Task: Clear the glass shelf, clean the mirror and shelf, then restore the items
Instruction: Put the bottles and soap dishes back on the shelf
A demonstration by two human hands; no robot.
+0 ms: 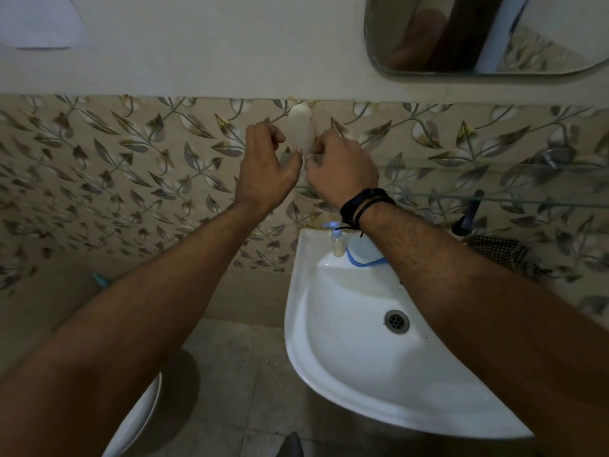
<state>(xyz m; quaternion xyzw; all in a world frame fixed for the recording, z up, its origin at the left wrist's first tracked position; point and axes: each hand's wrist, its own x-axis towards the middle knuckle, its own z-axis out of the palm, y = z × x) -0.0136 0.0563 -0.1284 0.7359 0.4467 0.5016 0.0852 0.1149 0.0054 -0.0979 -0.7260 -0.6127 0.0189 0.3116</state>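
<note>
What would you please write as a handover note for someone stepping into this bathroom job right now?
Left hand: at the left side of a white bottle, fingers curled; firm grip unclear.
Right hand: fingers on the bottle's right side, low down.
The bottle stands upright at the left end of the glass shelf, against the tiled wall.
A small pump bottle and a blue-rimmed container sit on the sink ledge.
The shelf otherwise looks bare.
Whether the mirror has been cleaned cannot be told, so check before going on.
</note>
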